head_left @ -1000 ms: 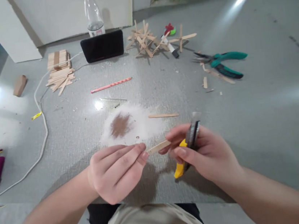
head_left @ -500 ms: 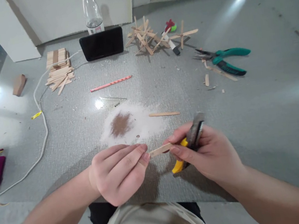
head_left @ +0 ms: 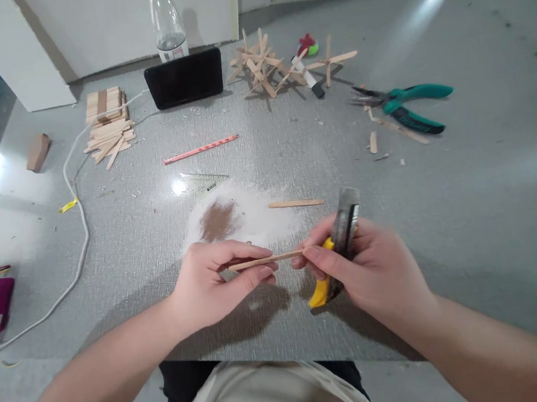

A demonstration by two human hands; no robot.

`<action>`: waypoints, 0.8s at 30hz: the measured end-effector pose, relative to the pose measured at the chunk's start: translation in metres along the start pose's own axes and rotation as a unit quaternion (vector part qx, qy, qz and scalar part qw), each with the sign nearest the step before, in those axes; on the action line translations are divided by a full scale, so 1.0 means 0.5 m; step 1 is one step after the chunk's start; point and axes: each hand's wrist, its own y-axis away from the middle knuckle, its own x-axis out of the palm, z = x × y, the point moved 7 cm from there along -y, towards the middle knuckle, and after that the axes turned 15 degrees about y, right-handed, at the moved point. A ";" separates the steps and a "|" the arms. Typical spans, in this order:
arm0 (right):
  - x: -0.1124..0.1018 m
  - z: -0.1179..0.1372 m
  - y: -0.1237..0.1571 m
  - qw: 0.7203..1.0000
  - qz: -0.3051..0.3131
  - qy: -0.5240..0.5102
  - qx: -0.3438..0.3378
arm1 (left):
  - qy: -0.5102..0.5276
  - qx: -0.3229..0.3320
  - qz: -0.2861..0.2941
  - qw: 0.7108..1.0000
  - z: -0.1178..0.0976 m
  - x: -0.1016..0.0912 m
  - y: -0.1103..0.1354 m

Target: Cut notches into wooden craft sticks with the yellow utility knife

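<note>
A wooden craft stick spans the gap between my two hands, turned on its narrow edge. My left hand pinches its left part between thumb and fingers. The right end is gripped by the thumb and fingertips of my right hand. That same right hand also holds a yellow-and-black utility knife against the palm, its metal tip pointing up and away from me. Just beyond the hands another craft stick lies on the table beside a patch of white powder with brown dust on it.
Farther back are a pink pencil, a clear set square, a propped black phone, a bottle and stacked sticks. Glued sticks, a marker and green-handled pliers stand right. A white cable runs left.
My left hand has turned over, so its thumb now faces me and the stick's left end shows. The stick has rolled onto its edge. The knife is still in my right hand.
</note>
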 end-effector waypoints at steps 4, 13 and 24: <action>-0.008 0.003 0.011 1.000 -0.020 -0.001 -0.022 | 0.065 -0.060 0.006 0.996 0.027 0.002 0.004; -0.012 0.019 0.020 0.999 -0.021 -0.024 -0.043 | 0.040 -0.087 0.036 0.995 0.036 0.009 -0.007; 0.000 0.037 0.010 0.990 0.022 -0.120 -0.066 | -0.035 -0.113 0.020 0.993 0.047 0.002 -0.001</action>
